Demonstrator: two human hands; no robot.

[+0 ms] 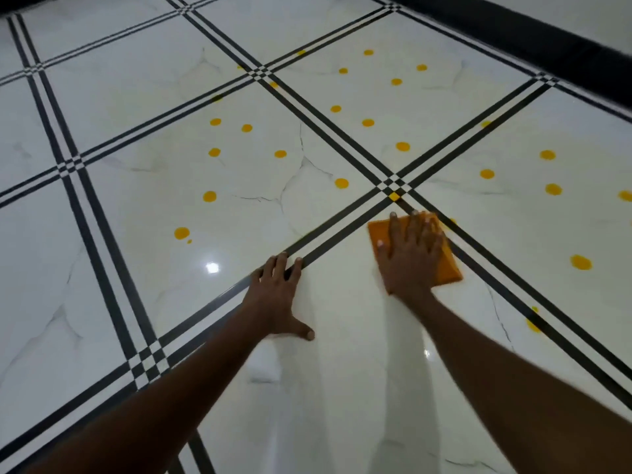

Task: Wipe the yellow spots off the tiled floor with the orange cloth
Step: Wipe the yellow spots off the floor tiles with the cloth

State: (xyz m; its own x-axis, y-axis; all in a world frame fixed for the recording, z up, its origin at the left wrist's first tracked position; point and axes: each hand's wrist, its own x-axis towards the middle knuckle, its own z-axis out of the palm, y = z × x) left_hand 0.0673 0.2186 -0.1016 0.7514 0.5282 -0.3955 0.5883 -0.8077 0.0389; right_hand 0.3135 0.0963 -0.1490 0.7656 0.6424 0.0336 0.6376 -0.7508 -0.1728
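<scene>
Right hand [412,254] presses flat, fingers spread, on the square orange cloth [444,265] by the near tile joint | left hand [278,295] open, braced on the glossy white tiled floor [136,285] | near tile looks spotless; many round yellow spots [341,183] remain farther out.

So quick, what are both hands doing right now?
Left hand: open, fingers spread flat on the tiled floor, holding nothing.
Right hand: open, pressing flat on the orange cloth.

Open tiled floor [102,285] all around; black wall base [547,39] bounds the far side.
</scene>
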